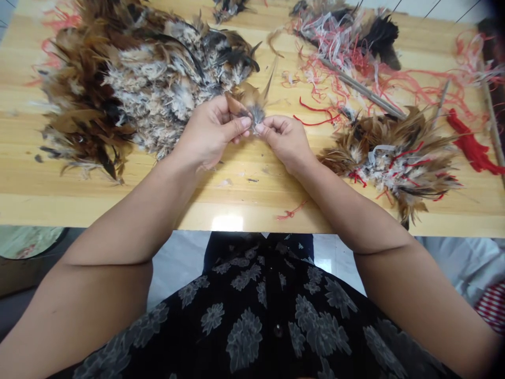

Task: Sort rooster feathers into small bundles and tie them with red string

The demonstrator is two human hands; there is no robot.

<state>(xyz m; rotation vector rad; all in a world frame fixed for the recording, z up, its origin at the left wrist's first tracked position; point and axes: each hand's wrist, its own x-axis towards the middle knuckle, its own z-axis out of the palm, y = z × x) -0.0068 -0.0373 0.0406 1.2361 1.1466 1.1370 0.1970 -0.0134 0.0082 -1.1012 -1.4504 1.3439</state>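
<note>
A small bunch of brown and grey feathers (257, 108) is held up between my two hands over the table. My left hand (215, 128) pinches it from the left between thumb and fingers. From the right, the thumb and fingertips of my right hand (284, 138) close on its fluffy lower end. The feather tips point up and away and look slightly blurred. Just beyond my left hand lies a large heap of feathers (153, 89), pale and fluffy in the middle with brown and black edges. Tied feather bundles (389, 158) with red strings lie right of my right hand.
Pink and white strings (335, 42) lie tangled at the back right beside dark feathers (381, 39). A thin stick (363, 88) crosses them. A hank of red yarn (471, 139) rests near the right edge. Loose red thread (291, 213) lies by the front edge of the wooden table (244, 205).
</note>
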